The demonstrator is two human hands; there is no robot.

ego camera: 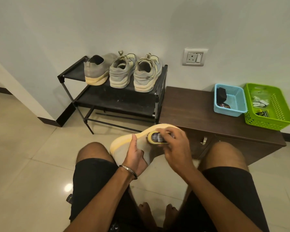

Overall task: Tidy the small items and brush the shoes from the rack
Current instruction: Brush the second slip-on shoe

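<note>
I hold a grey slip-on shoe with a pale yellow sole [124, 141] above my knees, tipped on its side. My left hand [135, 156] grips it near the heel, thumb along the sole edge. My right hand [172, 144] grips a yellow-edged shoe brush [156, 137] pressed against the shoe's grey upper. On the black rack [117, 97], the top shelf carries the matching grey slip-on [95, 71] and a pair of grey lace-up sneakers [134, 72], heels toward me.
A low dark wooden cabinet [191, 113] stands right of the rack. On it sit a blue basket [231, 101] with dark items and a green basket [273, 108] with small packets. A wall socket [194, 56] is above. Glossy tile floor lies to the left.
</note>
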